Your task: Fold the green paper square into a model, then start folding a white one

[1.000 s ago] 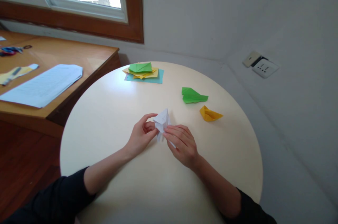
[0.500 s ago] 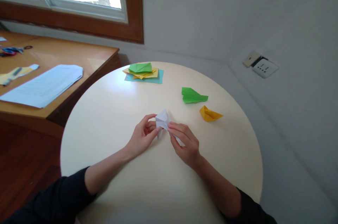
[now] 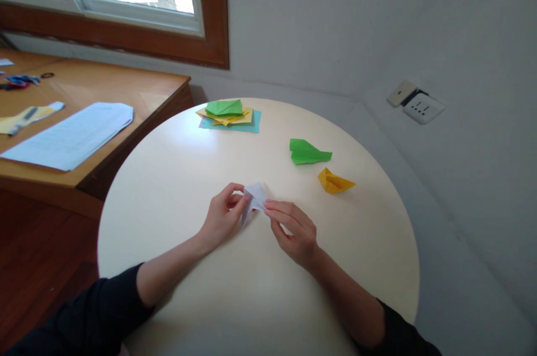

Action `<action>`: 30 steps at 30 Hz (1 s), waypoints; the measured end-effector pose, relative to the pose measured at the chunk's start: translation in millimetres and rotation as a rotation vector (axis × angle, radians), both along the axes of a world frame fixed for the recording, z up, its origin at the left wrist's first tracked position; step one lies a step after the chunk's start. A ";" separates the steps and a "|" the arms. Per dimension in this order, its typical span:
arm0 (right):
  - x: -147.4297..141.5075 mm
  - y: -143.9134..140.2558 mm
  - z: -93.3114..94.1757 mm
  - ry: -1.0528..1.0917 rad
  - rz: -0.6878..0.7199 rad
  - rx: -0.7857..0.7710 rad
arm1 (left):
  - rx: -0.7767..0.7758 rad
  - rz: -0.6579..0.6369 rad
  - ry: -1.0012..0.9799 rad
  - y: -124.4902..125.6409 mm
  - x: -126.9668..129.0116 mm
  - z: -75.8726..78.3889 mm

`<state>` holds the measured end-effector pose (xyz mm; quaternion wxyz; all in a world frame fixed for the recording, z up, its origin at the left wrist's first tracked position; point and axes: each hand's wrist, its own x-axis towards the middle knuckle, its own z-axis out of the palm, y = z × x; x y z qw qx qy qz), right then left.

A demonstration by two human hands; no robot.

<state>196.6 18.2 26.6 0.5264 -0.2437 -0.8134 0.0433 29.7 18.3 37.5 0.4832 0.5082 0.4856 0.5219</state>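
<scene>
The left forearm enters from the lower left in a dark sleeve and crosses the round table (image 3: 176,166) toward its centre. The left hand (image 3: 221,216) rests on its outer edge, fingers curled, thumb and forefinger pinched on the left side of the white folded paper (image 3: 255,196). The paper sits low at the table's centre, between the two hands and nearly flat on the surface. The right hand (image 3: 296,230) lies palm down just beside it, fingers extended leftward, their tips pressing the paper's right edge. The right forearm runs back to the lower right.

Compared with one second ago, the paper's peak has dropped: it stood raised above the fingers and now lies lower and flatter. The right hand has slid slightly toward the person; the left hand holds the same position.

Beyond the hands, left to right: white sheets (image 3: 71,135) on the wooden desk (image 3: 126,90), a stack of coloured paper (image 3: 229,113), a green folded piece (image 3: 308,152), a yellow folded piece (image 3: 334,181).
</scene>
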 end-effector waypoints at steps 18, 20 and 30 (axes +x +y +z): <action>1.2 3.8 -1.6 -0.148 0.017 0.029 | 0.000 -0.102 -0.144 -1.6 -1.4 -2.4; 1.8 3.7 -1.3 -0.170 0.011 0.032 | -0.007 -0.120 -0.168 -1.1 -0.7 -1.8; 1.9 3.7 -3.9 -0.230 0.011 0.061 | -0.043 -0.141 -0.222 0.6 1.2 -2.6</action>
